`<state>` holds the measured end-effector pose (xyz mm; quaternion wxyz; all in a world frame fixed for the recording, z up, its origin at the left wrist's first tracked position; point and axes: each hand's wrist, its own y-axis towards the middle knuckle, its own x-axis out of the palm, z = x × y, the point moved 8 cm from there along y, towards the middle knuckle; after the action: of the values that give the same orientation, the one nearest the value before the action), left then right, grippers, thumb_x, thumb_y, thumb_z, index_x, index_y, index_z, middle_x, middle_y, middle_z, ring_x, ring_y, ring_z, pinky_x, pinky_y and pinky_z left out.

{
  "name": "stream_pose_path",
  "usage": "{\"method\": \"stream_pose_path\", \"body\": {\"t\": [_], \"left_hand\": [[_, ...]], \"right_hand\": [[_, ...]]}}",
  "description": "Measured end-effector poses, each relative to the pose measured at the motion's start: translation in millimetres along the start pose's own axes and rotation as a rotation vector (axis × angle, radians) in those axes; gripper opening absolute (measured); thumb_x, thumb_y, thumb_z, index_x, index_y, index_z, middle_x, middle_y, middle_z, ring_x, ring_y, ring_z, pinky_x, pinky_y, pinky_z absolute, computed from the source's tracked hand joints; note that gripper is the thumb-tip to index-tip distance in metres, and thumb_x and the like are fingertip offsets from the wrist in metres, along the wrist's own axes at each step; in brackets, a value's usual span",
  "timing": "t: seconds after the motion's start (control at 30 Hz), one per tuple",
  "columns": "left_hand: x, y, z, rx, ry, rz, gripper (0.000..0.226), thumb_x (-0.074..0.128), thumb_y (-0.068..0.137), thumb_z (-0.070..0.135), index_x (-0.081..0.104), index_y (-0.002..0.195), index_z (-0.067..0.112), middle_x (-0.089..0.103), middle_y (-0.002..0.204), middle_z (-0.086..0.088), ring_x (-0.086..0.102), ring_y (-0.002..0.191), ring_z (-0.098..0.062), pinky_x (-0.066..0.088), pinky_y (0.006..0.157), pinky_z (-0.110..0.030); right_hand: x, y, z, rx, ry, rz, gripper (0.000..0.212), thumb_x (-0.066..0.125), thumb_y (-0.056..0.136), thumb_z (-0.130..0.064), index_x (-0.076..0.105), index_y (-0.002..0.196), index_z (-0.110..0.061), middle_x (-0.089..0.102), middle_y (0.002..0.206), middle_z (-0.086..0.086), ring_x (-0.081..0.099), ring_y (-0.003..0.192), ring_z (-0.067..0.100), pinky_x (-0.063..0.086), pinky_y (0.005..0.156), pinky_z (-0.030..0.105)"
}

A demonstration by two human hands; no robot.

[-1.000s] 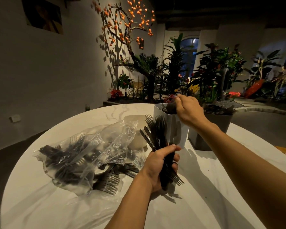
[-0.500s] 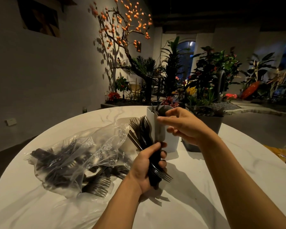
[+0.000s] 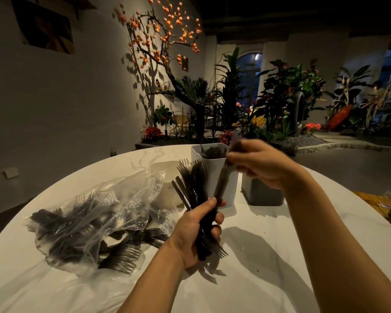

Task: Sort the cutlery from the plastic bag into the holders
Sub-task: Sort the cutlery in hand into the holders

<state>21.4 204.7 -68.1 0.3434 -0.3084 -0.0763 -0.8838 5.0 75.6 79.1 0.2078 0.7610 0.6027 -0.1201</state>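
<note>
My left hand (image 3: 195, 231) grips a bundle of dark cutlery (image 3: 193, 181) upright over the white table (image 3: 269, 267), with forks and knives sticking out above and below the fist. My right hand (image 3: 257, 164), blurred, pinches one dark piece of cutlery (image 3: 222, 181) whose lower end is still at the bundle. Right behind stands the white holder (image 3: 212, 175) with dark cutlery inside. A grey holder (image 3: 261, 195) sits to its right, partly hidden by my right hand. The clear plastic bag (image 3: 95, 220) with more dark cutlery lies at the left.
Loose dark forks (image 3: 124, 256) spill from the bag's mouth onto the table. A pale rounded container (image 3: 167, 188) sits behind the bag. Potted plants and a lit tree stand beyond the table's far edge.
My right hand came back from the white holder's rim to the bundle and now pulls one piece up out of it. The left hand kept its grip.
</note>
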Motion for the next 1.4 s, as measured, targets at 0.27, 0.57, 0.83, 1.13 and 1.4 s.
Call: {"method": "stream_pose_path", "body": {"t": [0.27,0.57,0.83,1.13,1.4], "left_hand": [[-1.9,-1.1,1.7,0.018,0.007,0.035,0.020,0.069,0.085,0.025,0.070,0.099,0.010,0.053,0.067,-0.004,0.048,0.048,-0.012,0.043,0.045,-0.022],[-2.0,-0.9,1.6,0.020,0.038,0.033,0.027,0.069,0.083,0.026,0.068,0.104,0.009,0.054,0.067,-0.004,0.050,0.049,-0.012,0.044,0.049,-0.024],[-2.2,-0.8,1.1,0.016,0.028,0.027,0.027,0.067,0.084,0.027,0.067,0.104,0.010,0.053,0.067,-0.003,0.048,0.048,-0.011,0.043,0.047,-0.023],[-1.4,0.3,-0.6,-0.010,0.001,0.002,0.022,0.069,0.084,0.025,0.069,0.101,0.011,0.053,0.067,-0.002,0.049,0.047,-0.011,0.042,0.044,-0.022],[-1.6,1.9,0.1,0.007,0.023,0.008,0.023,0.051,0.096,0.013,0.059,0.117,0.007,0.045,0.065,-0.002,0.043,0.044,-0.012,0.040,0.041,-0.023]], "right_hand": [[-111.8,-39.3,-29.5,-0.272,-0.112,0.855,0.012,0.046,0.106,-0.020,0.045,0.117,-0.014,0.053,0.095,-0.004,0.057,0.090,0.013,0.053,0.073,0.027],[-94.0,-20.5,-6.5,-0.155,-0.480,0.792,0.020,0.047,0.105,-0.022,0.044,0.118,-0.007,0.056,0.103,0.014,0.057,0.091,0.032,0.053,0.080,0.058],[-119.7,-42.5,-31.9,-0.312,-0.372,1.035,0.027,0.046,0.106,-0.020,0.043,0.127,-0.003,0.052,0.107,0.012,0.056,0.094,0.024,0.053,0.078,0.042],[-81.5,-2.4,43.5,0.180,-0.831,0.674,0.035,0.042,0.105,-0.035,0.041,0.128,-0.008,0.031,0.142,0.021,0.028,0.131,0.045,0.034,0.104,0.059],[-80.8,-17.4,0.3,-0.156,-0.818,0.896,0.044,0.048,0.102,-0.033,0.043,0.140,-0.011,0.043,0.143,0.015,0.034,0.132,0.036,0.039,0.099,0.051]]}}
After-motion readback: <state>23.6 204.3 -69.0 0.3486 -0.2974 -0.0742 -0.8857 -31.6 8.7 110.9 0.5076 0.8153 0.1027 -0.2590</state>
